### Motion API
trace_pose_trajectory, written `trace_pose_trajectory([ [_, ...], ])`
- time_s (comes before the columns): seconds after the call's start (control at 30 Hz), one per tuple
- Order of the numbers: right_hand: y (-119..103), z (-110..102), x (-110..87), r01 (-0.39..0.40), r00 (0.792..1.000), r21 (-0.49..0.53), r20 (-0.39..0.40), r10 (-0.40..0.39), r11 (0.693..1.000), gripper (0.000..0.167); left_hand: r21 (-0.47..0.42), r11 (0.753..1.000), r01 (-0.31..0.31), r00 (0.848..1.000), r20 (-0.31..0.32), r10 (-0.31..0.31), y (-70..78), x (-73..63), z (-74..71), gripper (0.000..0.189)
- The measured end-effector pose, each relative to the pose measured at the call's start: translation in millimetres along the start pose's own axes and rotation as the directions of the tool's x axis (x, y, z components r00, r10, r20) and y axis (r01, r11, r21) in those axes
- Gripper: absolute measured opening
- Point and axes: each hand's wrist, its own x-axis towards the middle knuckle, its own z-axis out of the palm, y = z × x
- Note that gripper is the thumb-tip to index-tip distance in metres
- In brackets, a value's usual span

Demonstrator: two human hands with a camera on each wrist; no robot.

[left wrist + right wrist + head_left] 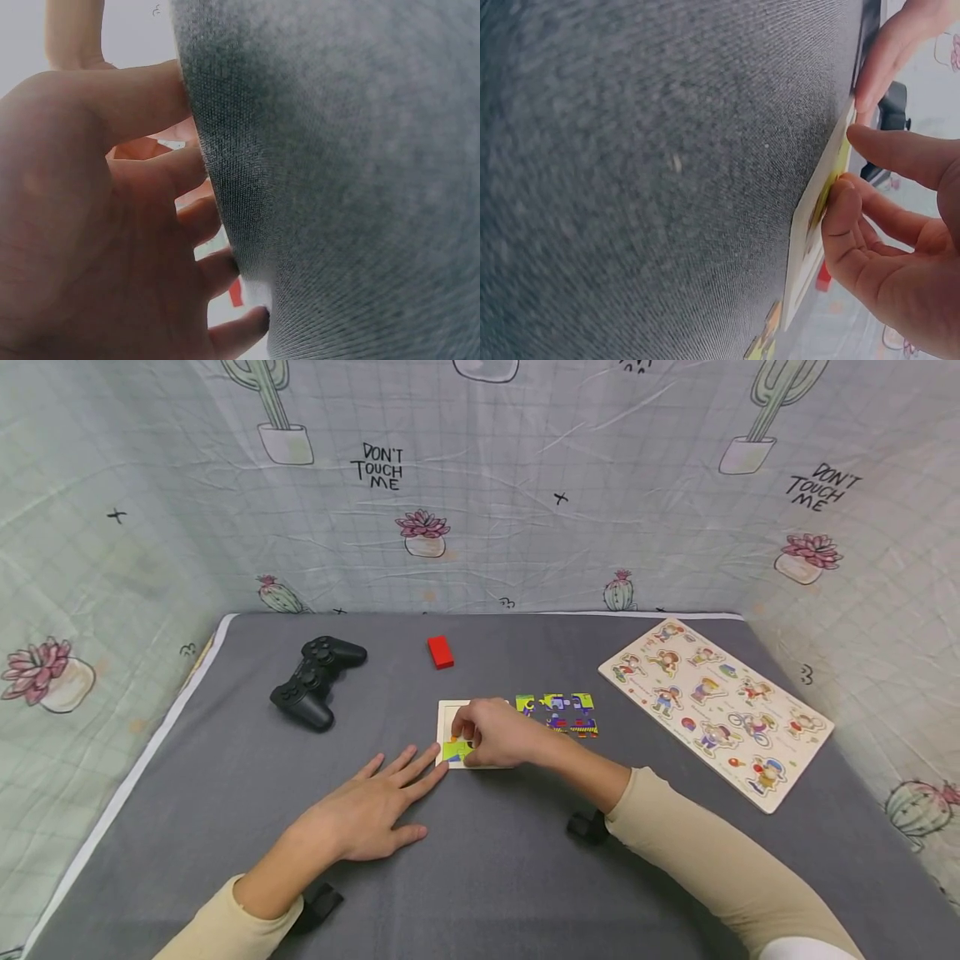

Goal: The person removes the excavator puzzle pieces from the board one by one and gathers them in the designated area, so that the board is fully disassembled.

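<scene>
A small square wooden puzzle board [442, 718] lies at the middle of the table, with yellow-green puzzle pieces [452, 752] in its lower left part. My right hand [498, 731] reaches over the board, fingers curled down, and pinches a puzzle piece [822, 201] at the board's surface; the hand hides much of that piece. Flat on the cloth with fingers spread, my left hand [375, 814] touches the board's left edge with its fingertips. Several loose puzzle pieces [583, 701] lie just right of the board, partly behind the right hand.
A black game controller [315, 685] lies at the back left and a red block [440, 652] behind the board. On the right is a large wooden picture board [708, 706]. Patterned cloth walls [480, 485] enclose the grey table [480, 868] at the back and sides.
</scene>
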Motion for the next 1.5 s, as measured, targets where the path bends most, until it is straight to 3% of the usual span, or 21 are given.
trace_pose_trajectory([
  [0.63, -1.8, 4.9, 2.6, 0.007, 0.997, 0.013, -0.077, -0.006, 1.000, 0.028, 0.000, 1.000, -0.007, 1.000, -0.003, 0.007, -1.1, 1.2, 0.6, 0.080],
  [1.5, -6.1, 4.6, 1.6, -0.017, 0.997, 0.047, -0.074, 0.020, 0.999, 0.034, -0.002, 1.000, -0.005, 1.000, -0.001, 0.005, -1.0, 1.3, 0.4, 0.080],
])
